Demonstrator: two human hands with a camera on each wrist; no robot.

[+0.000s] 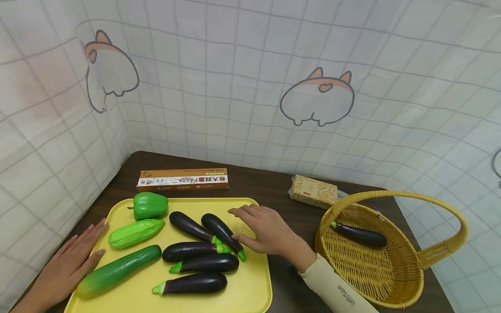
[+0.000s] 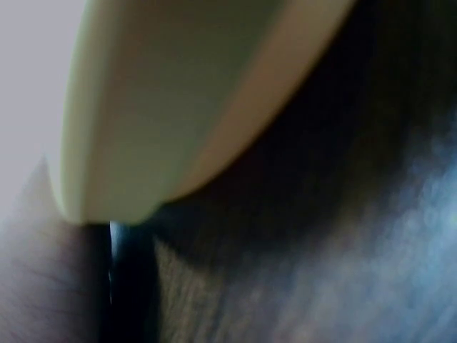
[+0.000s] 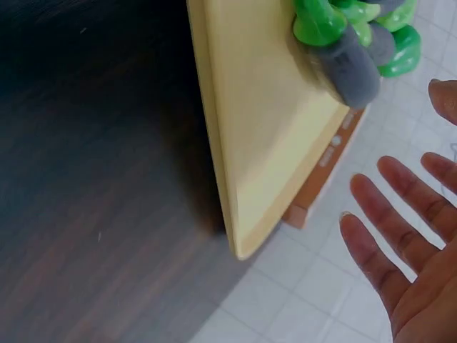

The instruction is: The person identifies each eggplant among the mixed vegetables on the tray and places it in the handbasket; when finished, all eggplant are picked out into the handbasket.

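Note:
My right hand (image 1: 266, 228) hovers over the right side of a yellow tray (image 1: 250, 282), its fingers spread and holding nothing. Closest to it lies a dark eggplant (image 1: 221, 232) with a green stem; several more, such as a lower eggplant (image 1: 199, 283), lie in the tray's middle. My left hand (image 1: 72, 265) is at the tray's left edge, fingers extended. Beside it are a long green cucumber-like vegetable (image 1: 121, 270), a lighter green ridged gourd (image 1: 135, 233) and a green bell pepper (image 1: 150, 205). In the left wrist view the tray rim (image 2: 143, 143) fills much of the blurred picture.
A yellow wicker basket (image 1: 411, 261) with a tall handle stands at the right, an eggplant (image 1: 362, 234) inside. Behind the tray lies a pasta box (image 1: 182, 179). A packaged beige block (image 1: 314, 192) sits behind the basket's left side. A white grid-patterned curtain (image 1: 219, 87) encloses the dark table.

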